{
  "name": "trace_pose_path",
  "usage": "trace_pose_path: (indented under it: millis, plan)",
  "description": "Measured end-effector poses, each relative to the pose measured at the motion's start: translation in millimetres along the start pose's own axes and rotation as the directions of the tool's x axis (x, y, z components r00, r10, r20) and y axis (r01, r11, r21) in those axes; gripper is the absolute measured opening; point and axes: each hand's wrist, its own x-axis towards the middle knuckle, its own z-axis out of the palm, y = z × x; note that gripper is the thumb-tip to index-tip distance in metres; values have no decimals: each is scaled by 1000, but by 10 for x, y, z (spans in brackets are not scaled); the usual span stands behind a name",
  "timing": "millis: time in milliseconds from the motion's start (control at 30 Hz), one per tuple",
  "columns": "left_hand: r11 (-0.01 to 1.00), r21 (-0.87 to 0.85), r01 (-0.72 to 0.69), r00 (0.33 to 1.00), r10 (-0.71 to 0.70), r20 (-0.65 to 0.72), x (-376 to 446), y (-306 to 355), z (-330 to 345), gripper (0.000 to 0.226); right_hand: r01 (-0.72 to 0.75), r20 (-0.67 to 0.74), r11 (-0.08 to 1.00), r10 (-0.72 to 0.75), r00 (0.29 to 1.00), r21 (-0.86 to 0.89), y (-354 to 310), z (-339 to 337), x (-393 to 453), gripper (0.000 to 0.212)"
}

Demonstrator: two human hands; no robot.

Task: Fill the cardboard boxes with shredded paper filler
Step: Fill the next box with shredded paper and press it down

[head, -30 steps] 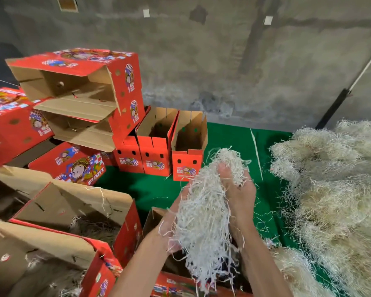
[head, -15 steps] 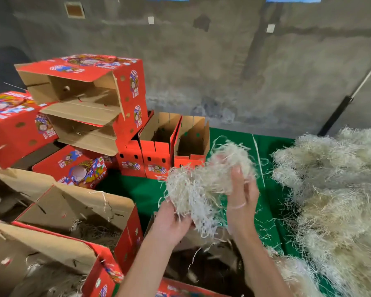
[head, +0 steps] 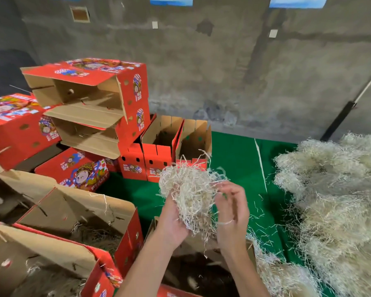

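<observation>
Since half a second ago the clump of pale shredded paper filler [head: 189, 196] has bunched into a tighter ball and sunk a little, and the right hand [head: 231, 213] has slid from behind it to its right side. The left hand [head: 172, 221] cups the clump from beneath, fingers curled up into the strands and grasping it. The right hand's fingers are loosely bent at the clump's edge, with a few strands caught across them; whether they actually pinch the paper cannot be told.

The clump hangs above an open red-and-brown cardboard box [head: 201, 273] at the near edge, its dark inside showing only a few loose strands. To the left stand two more open red cardboard boxes [head: 79, 224] with filler lying in them. A big heap of the same shredded paper [head: 334, 200] fills the right side of the green table cover [head: 238, 159]. Far left, empty red printed boxes [head: 90, 97] are stacked on their sides, with narrow upright open boxes [head: 163, 151] beside them, against a grey concrete wall [head: 244, 71].
</observation>
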Motion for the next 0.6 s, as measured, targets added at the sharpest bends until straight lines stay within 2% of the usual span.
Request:
trace_pose_path:
  millis: [33, 100, 133, 200, 233, 300, 367, 433, 500, 533, 567, 600]
  plan:
    - [999, 43, -20, 1000, 20, 0, 20, 12, -10, 44, 1, -34, 997, 1, 999, 74, 4, -12, 13, 18]
    - [989, 136, -52, 998, 47, 42, 20, 1, -31, 39, -72, -20, 994, 74, 997, 81, -136, -35, 59, 38]
    - [978, 197, -72, 997, 66, 36, 51, -13, -44, 31, -145, 46, 989, 144, 989, 36, -178, -38, 91, 54]
    - [948, 311, -65, 998, 69, -3, 76, -23, -33, 26, -351, 149, 936, 343, 928, 32, -219, -46, 159, 83]
    - [937, 346, -47, 998, 54, -11, 86, -29, -25, 30, -401, 200, 913, 380, 903, 75, -184, -46, 209, 81]
    - [926, 375, -39, 998, 54, -30, 95, -32, -17, 44, -410, 227, 907, 382, 896, 93, -170, -37, 250, 57]
    - [942, 325, -86, 994, 101, -32, 80, -6, 15, 52, -332, 100, 943, 332, 938, -15, -124, -23, 250, 57]
    - [957, 267, -111, 992, 125, -35, 20, -22, 112, 60, -174, -22, 974, 173, 985, -142, -125, 3, 214, 44]
    - [931, 296, -212, 967, 245, -76, -17, -101, 219, 78, -127, -9, 982, 127, 992, -143, -117, 76, 138, 35]
    - [874, 367, -317, 919, 379, -107, -20, -169, 249, 77, -141, 31, 986, 145, 989, -91, -135, 114, 102, 25]
    - [782, 462, -420, 842, 525, -123, -49, -221, 281, 64, -171, 48, 985, 171, 984, -7, -171, 135, 56, 18]
    - [677, 535, -505, 766, 638, -84, -64, -236, 294, 42, -222, 44, 972, 219, 975, 78, -173, 128, 31, 13]
